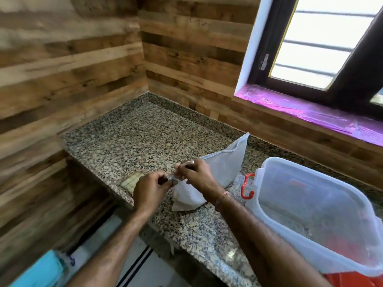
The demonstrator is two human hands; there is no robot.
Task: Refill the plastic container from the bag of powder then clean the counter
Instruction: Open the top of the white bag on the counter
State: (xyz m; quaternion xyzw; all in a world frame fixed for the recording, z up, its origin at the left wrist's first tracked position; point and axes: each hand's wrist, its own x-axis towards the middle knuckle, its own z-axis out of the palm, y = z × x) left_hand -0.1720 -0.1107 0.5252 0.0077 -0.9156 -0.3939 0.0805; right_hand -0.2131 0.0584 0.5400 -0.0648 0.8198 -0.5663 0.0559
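A white plastic bag of powder [223,162] lies on the speckled granite counter [145,133], one sealed corner pointing up at the back. My left hand [150,190] and my right hand [195,177] both pinch the bag's near top edge, close together. A small metallic thing shows between the two hands; what it is cannot be told. To the right stands the large translucent plastic container [310,208], lid off, with a red latch [246,186] on its left side. It looks nearly empty inside.
A pale yellowish item [131,180] lies on the counter just left of my left hand. Wood-panelled walls close the corner behind. A window with a purple sill [310,114] is at the right. Something red [356,279] shows below the container. The counter's front edge runs diagonally under my forearms.
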